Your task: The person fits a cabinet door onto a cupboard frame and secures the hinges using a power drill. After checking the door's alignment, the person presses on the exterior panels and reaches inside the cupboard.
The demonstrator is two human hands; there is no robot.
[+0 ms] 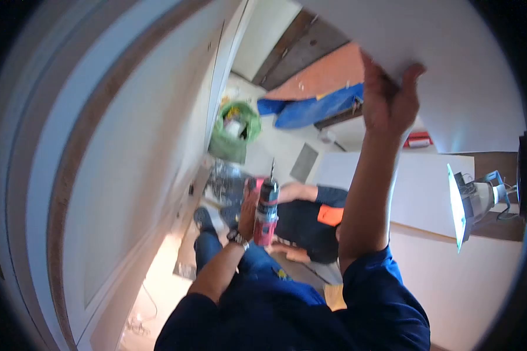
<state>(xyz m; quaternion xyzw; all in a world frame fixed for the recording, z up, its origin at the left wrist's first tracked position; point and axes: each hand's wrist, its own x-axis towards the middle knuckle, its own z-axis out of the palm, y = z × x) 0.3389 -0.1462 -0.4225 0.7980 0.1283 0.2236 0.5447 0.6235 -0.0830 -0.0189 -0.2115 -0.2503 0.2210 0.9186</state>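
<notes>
My left hand (249,212), with a watch on the wrist, is wrapped round a red and black cordless drill (266,219). The drill's bit points up and away from me, touching nothing that I can see. Higher up on the right, my raised right hand (392,102) grips the edge of a large white panel (462,76). Its thumb rests against the panel, and the other fingers are partly hidden at the edge.
A person in a dark shirt (301,228) with an orange patch is low beyond the drill. A white framed panel (140,146) fills the left. A green bag (228,146) and blue sheeting (322,108) lie ahead. A lit lamp (459,205) stands right, near white boards (404,181).
</notes>
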